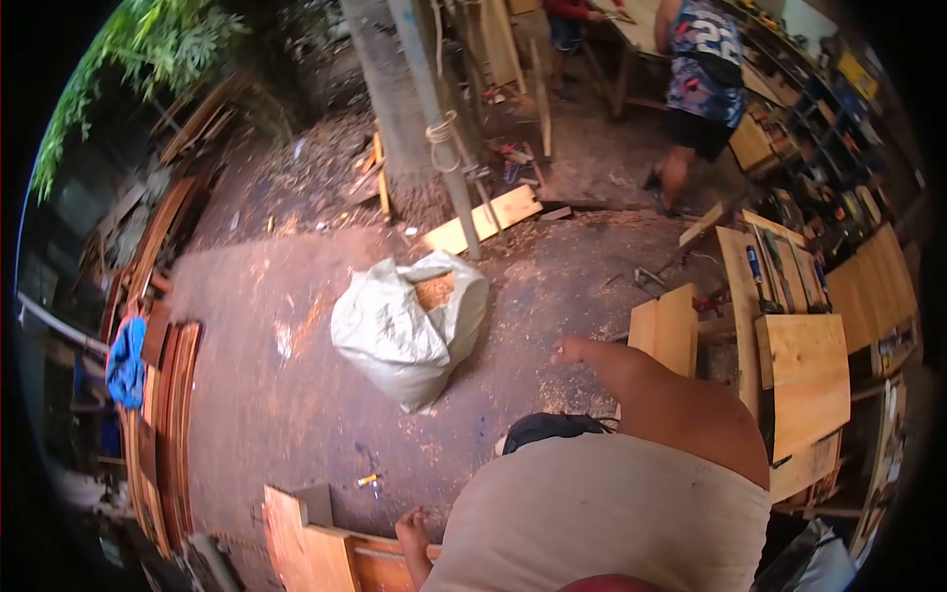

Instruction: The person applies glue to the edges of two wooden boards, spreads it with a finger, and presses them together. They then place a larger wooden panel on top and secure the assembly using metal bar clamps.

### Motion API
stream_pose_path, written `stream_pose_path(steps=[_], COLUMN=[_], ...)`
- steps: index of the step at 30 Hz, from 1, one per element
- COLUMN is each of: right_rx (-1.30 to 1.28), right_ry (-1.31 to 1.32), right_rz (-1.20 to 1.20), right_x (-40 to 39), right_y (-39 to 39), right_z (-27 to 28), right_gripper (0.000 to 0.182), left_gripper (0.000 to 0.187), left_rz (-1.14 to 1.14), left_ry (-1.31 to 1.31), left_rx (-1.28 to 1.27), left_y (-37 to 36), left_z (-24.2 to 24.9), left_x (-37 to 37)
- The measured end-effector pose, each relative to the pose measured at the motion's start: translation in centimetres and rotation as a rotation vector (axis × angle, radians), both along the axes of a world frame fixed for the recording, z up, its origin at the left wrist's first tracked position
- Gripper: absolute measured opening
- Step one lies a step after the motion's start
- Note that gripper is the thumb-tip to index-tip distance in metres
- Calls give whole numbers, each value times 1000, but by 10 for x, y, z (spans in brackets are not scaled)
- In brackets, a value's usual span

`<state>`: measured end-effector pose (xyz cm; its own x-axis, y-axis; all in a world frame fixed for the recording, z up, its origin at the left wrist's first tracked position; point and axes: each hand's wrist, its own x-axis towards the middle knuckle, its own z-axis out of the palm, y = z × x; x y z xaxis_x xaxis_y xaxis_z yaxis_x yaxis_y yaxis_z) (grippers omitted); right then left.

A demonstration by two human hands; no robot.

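Low in the view, my left hand (412, 531) hangs beside a wooden piece (314, 553), with its fingers curled; whether it holds anything is too small to tell. My right hand (568, 350) reaches out over the floor, to the right of a white sack (390, 326) whose open top shows wood shavings (434, 290). Its fingers look bent and blurred, and no object shows in it. A pale board (663, 331) stands near my right forearm. Below that arm a dark shoe (552, 428) shows past my light shirt.
A person (702, 79) in a patterned top stands at a workbench (631, 22), with another person behind. A post (434, 128) and plank (483, 219) lie ahead. Stacked boards (178, 424) line the left; a bench with chisels (755, 266) and boards stands right. A small yellow item (368, 481) lies on the floor.
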<state>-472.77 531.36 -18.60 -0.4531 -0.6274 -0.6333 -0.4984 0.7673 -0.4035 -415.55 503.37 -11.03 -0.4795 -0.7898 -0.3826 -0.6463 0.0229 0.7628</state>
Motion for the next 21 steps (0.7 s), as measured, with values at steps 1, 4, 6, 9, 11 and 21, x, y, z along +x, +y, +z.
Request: stream_pose_path(steps=[1,4,6,9,11,21], right_rx=[-2,-86,-83,-119,-86,-88], right_ry=[13,-3,25,82,69,95], right_rz=[-27,-112,-114,-180,-293,-595], right_x=[-1,2,3,5,11,95], right_y=[5,17,20,25,22,-46], right_z=[-1,-10,-7,-8,5,99], right_gripper=[75,71,68,73,73,66], left_gripper=[21,16,17,21,23,23], left_rz=[-27,-46,-40,-140,-278,-670], left_ry=[13,-118,-67,-160,-312,29], left_rx=[-2,6,86,93,17,275], left_y=[-10,-28,-49,-91,-122,-348], left_z=[2,29,15,18,13,-81], left_x=[-13,-49,-55,-77,-85,-96])
